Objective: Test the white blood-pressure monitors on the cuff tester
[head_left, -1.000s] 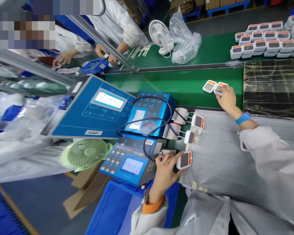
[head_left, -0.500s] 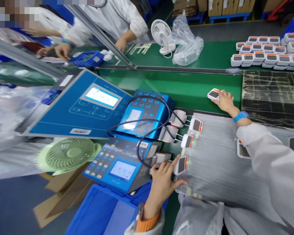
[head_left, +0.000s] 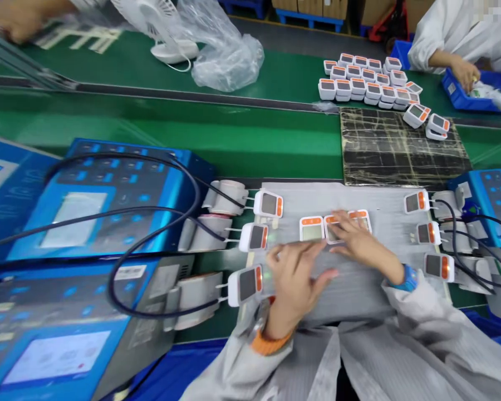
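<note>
Three small white devices with grey screens and orange buttons lie in a row on the grey mat (head_left: 300, 195). The left device (head_left: 312, 229) is uncovered. My right hand (head_left: 361, 242) rests with outstretched fingers over the middle device (head_left: 330, 233) and the right device (head_left: 362, 219), partly hiding both. Just in front of the row, my left hand (head_left: 294, 281) hovers with fingers apart and nothing in it. Along the mat's left edge, similar devices, such as the upper-left device (head_left: 268, 204), sit on prongs from white holders (head_left: 227, 197). More are attached at the right edge.
Blue test units (head_left: 179, 161) with looping black cables (head_left: 194, 195) stand at left; another blue unit (head_left: 492, 189) stands right. Beyond the green belt (head_left: 254, 139) are a dark board (head_left: 384, 150), several stacked devices (head_left: 359, 86) and a plastic bag (head_left: 229, 64). A co-worker's hand (head_left: 465, 72) reaches into a blue bin.
The view has swung right. My right hand has come from the belt, where it held a device, onto the row. My left hand has left the attached device at the left edge.
</note>
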`<state>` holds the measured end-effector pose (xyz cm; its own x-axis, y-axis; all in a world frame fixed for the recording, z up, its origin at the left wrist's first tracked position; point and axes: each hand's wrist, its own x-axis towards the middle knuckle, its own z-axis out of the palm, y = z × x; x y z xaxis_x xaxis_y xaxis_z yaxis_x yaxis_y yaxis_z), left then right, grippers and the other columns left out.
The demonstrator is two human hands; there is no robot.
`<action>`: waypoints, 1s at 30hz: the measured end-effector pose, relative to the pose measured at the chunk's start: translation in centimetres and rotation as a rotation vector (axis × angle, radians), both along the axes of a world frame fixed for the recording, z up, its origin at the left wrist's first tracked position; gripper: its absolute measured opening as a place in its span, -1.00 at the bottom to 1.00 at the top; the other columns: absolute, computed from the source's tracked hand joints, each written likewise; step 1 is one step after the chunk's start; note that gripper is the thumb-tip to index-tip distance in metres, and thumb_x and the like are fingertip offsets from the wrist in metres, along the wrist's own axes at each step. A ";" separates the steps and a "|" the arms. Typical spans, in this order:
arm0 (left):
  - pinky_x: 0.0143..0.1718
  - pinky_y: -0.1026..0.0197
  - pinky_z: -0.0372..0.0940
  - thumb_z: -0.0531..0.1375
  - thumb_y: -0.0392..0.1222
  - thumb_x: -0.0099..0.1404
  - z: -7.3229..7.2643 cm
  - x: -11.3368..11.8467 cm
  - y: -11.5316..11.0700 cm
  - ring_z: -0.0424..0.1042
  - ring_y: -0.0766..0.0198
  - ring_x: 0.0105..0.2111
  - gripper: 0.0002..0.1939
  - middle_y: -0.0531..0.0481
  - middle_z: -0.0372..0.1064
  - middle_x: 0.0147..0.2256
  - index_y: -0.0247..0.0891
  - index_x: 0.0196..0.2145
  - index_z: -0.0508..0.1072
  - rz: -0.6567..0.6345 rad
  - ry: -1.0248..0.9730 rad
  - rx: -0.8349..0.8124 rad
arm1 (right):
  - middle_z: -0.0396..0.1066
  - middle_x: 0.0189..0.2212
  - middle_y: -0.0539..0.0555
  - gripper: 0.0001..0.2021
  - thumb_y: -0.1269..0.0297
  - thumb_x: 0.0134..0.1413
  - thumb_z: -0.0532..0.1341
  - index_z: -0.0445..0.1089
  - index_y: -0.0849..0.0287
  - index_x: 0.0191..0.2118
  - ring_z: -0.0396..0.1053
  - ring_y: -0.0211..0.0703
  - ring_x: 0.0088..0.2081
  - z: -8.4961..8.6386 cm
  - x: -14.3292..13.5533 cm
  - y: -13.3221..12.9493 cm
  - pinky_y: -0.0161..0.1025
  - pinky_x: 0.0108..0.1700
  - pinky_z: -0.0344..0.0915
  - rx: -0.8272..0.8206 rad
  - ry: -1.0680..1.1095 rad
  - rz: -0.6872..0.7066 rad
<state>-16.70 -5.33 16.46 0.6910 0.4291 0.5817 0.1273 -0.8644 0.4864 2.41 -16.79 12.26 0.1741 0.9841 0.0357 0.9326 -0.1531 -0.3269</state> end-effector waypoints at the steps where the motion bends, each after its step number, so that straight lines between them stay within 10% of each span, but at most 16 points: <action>1: -0.03 0.02 0.10 0.01 0.11 0.52 0.1 1.3 -0.5 0.43 0.10 -0.21 -0.60 -0.08 0.50 -0.21 -0.15 0.07 0.46 -0.036 0.008 -0.027 | 0.12 0.39 0.17 -0.58 0.21 0.28 0.25 0.36 0.07 0.22 0.12 0.21 0.37 0.8 1.8 -2.0 0.25 0.37 0.08 0.022 -0.035 -0.049; 7: 0.00 0.01 0.22 0.21 -0.05 0.42 -0.3 9.8 -2.8 0.37 0.00 0.02 -0.62 -0.19 0.42 0.02 -0.27 0.11 0.39 -0.187 0.374 -0.178 | 0.52 -0.10 0.51 -0.75 0.43 0.21 0.12 0.54 0.38 -0.16 0.51 0.32 -0.03 4.8 16.9 -12.8 0.17 0.04 0.40 -0.368 -0.376 -0.623; 16: 0.13 -0.03 0.24 0.41 -0.13 0.22 -6.7 27.5 -8.2 0.31 -0.04 0.16 -0.25 -0.16 0.38 0.16 -0.16 0.28 0.20 -0.505 0.513 -0.408 | 0.61 -0.18 0.21 -0.80 0.37 -0.05 0.22 0.55 0.14 -0.27 0.55 0.16 -0.10 0.0 22.9 -13.5 0.00 0.02 0.46 -0.164 -0.203 -0.312; 20: 0.16 -0.06 0.23 0.49 -0.08 0.10 -8.5 28.9 -8.9 0.34 -0.01 0.15 -0.27 -0.05 0.36 0.14 -0.02 0.19 0.34 -0.477 0.383 -0.544 | 0.60 -0.33 0.17 -0.85 0.25 0.11 0.18 0.50 0.09 -0.38 0.55 0.13 -0.21 -0.7 22.9 -14.4 0.07 0.09 0.40 -0.103 -0.159 -0.298; 30: 0.13 -0.06 0.23 0.51 -0.20 0.04 -7.7 28.3 -8.6 0.35 0.01 0.12 -0.30 -0.02 0.33 0.12 -0.05 0.11 0.40 -0.479 0.330 -0.635 | 0.52 -0.50 0.14 -0.85 0.39 0.00 0.13 0.38 0.11 -0.52 0.52 0.01 -0.37 -1.3 22.2 -14.5 0.12 0.28 0.25 -0.093 -0.243 -0.323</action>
